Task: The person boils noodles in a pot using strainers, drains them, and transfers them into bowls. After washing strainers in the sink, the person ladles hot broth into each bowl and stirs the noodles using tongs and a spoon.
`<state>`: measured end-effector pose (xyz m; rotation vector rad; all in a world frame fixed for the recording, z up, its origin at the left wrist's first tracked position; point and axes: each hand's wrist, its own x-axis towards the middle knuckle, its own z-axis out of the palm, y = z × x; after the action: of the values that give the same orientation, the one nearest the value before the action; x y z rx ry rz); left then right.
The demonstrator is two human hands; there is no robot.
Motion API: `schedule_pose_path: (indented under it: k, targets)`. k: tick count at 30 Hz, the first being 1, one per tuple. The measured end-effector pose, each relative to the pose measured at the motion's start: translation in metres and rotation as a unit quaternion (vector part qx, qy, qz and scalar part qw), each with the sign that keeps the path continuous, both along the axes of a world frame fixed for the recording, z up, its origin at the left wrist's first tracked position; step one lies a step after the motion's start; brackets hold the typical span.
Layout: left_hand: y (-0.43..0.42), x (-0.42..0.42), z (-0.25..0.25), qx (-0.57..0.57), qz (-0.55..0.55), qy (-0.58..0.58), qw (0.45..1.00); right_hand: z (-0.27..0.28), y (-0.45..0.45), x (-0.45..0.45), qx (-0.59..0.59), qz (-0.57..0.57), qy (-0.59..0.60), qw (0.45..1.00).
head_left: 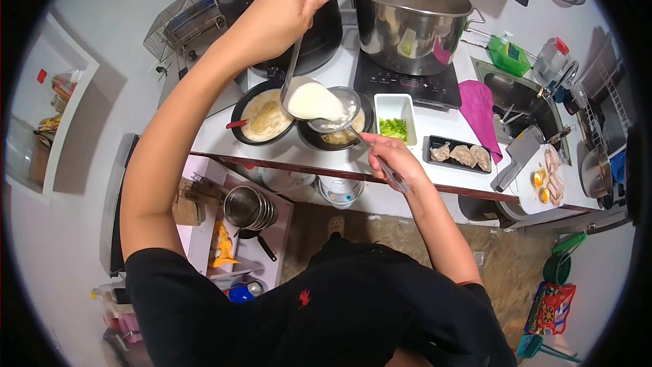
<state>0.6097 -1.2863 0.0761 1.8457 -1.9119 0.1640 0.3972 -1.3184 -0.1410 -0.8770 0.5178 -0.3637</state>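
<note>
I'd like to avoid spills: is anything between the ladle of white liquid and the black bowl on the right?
Yes: the strainer, held over that black bowl by the right hand, stands between the bowl and the ladle in the left hand. Nothing else visible is in the way.

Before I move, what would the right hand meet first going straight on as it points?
Probably the black bowl under the strainer; the right hand points up-left toward it. Its height above the rim is unclear, so it might pass over.
</note>
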Motion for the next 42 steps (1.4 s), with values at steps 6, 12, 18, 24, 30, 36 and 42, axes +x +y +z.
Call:
schedule_pose_path:
  k: [6,12,18,24,30,36,42]
  targets:
    - [-0.015,-0.018,-0.003,-0.024,-0.044,-0.107,0.993,0.0,0.001,0.003,-0.018,0.017,0.001,1.0]
    - [-0.032,-0.054,-0.015,-0.018,-0.094,-0.167,0.981,-0.003,0.006,0.007,-0.009,0.019,-0.019,1.0]
    - [-0.052,-0.107,-0.029,0.097,-0.123,-0.237,0.959,-0.004,0.004,0.003,-0.028,0.012,-0.033,0.999]
    - [-0.073,-0.143,-0.051,0.109,-0.183,-0.311,0.926,-0.006,-0.001,0.006,-0.025,-0.005,-0.07,0.997]
    - [-0.08,-0.168,-0.047,0.074,-0.226,-0.326,0.915,0.034,-0.007,-0.005,-0.109,-0.009,-0.043,0.993]
    - [-0.082,-0.174,-0.06,0.076,-0.212,-0.348,0.91,0.022,-0.014,-0.007,-0.093,-0.01,-0.07,0.993]
    - [-0.077,-0.163,-0.081,0.099,-0.214,-0.296,0.926,0.002,-0.01,-0.013,-0.041,-0.022,-0.046,0.998]
